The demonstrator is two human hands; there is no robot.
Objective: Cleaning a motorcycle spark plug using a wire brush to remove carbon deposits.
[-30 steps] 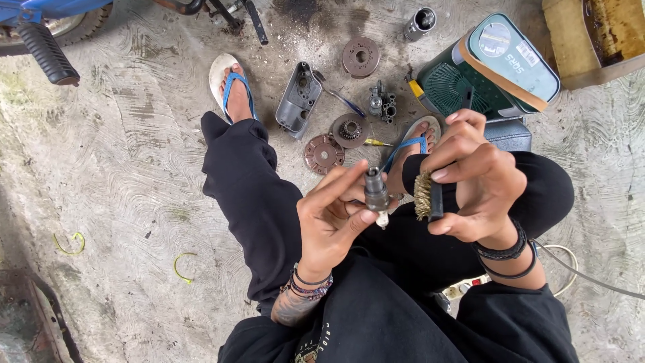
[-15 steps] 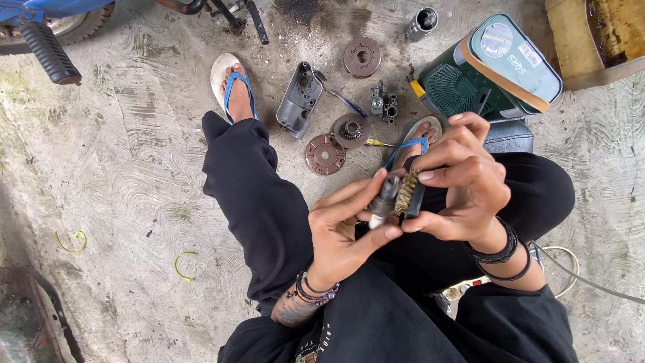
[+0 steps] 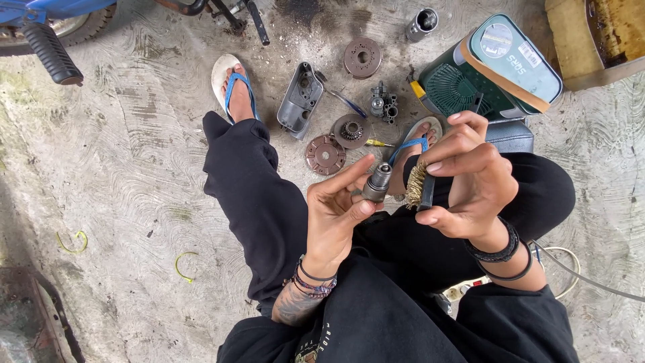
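My left hand (image 3: 336,212) pinches a small grey metal cylindrical part (image 3: 377,182) between thumb and fingers, held upright above my lap. My right hand (image 3: 467,178) grips a small wire brush (image 3: 418,186) with brass-coloured bristles facing the part, a short gap between them. Both hands hover over my black trousers. I sit low with my feet in blue-strapped sandals (image 3: 232,84) on the concrete.
Engine parts lie on the stained concrete ahead: a grey casing (image 3: 299,101), round discs (image 3: 326,154) (image 3: 363,57), a small carburettor-like piece (image 3: 383,106), a metal tube (image 3: 422,23). A green tin (image 3: 500,64) stands at right, a motorbike wheel and footpeg (image 3: 50,50) at top left.
The brush was pressed against the part half a second ago; now my right hand has drawn it slightly to the right, apart from the part, which my left hand holds upright again.
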